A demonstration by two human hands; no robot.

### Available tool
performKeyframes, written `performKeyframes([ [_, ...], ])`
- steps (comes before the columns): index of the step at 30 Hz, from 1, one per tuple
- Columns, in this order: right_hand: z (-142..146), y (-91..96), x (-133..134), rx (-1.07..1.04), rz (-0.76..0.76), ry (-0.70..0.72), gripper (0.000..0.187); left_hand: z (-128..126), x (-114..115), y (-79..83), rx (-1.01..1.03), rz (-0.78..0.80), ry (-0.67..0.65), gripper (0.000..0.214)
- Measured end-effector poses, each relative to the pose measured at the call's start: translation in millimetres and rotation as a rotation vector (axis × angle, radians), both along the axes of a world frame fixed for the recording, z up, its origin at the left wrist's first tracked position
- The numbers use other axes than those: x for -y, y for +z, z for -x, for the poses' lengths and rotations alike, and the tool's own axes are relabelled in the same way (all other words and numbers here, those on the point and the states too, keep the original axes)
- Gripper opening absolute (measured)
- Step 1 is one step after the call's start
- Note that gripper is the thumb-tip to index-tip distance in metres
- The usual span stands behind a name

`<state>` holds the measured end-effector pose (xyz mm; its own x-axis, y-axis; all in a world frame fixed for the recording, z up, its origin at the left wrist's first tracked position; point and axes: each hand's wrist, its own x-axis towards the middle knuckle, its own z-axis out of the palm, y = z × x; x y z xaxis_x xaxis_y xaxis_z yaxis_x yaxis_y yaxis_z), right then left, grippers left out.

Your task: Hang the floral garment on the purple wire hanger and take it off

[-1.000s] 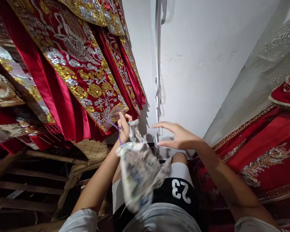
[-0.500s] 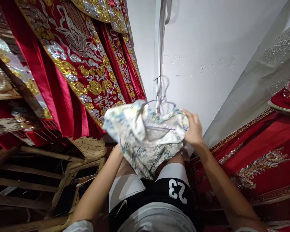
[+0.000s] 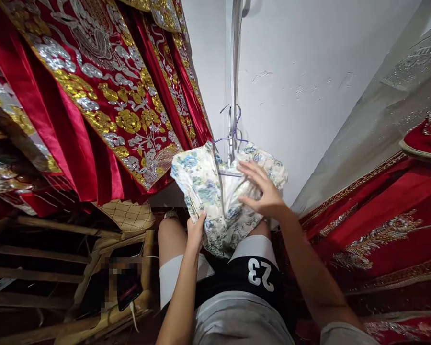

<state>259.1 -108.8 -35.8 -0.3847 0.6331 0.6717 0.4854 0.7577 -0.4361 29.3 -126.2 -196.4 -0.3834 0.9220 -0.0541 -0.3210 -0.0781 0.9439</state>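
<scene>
A white floral garment (image 3: pixel 204 179) with blue and yellow flowers hangs on a thin purple wire hanger (image 3: pixel 238 120) in front of me. Its neckline lies open, and the hanger's lower bar shows inside. My left hand (image 3: pixel 197 229) grips the garment's lower left side, thumb on top and the other fingers behind the cloth. Over the right front panel, my right hand (image 3: pixel 264 191) has its fingers spread and slightly blurred, at or just above the fabric. The garment's lower part hangs bunched above my lap.
Red robes with gold and silver embroidery (image 3: pixel 129 120) hang at the left. More beaded red cloth (image 3: pixel 377 239) is at the right. A wooden slatted chair (image 3: pixel 39 273) at lower left bears a phone-like dark device (image 3: pixel 129 290) with a white cable. The white wall (image 3: pixel 290 62) stands ahead.
The garment has turned upright and spread flatter on its hanger. My left hand has come into view gripping its side. My right hand has moved left from the shoulder to the front panel.
</scene>
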Motion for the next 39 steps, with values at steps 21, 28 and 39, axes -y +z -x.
performKeyframes([
  [21,60,-142.3,28,-0.727,0.975,-0.030,0.027,-24,30,-10.0,-0.574,-0.279,0.513,0.054],
  [28,53,-136.0,32,-0.587,1.008,-0.002,0.025,-57,25,-21.7,-0.880,-0.376,0.004,0.011],
  [39,35,-14.8,-44,-0.763,0.672,-0.002,0.021,-58,18,-34.8,-0.884,-0.334,-0.374,0.011],
])
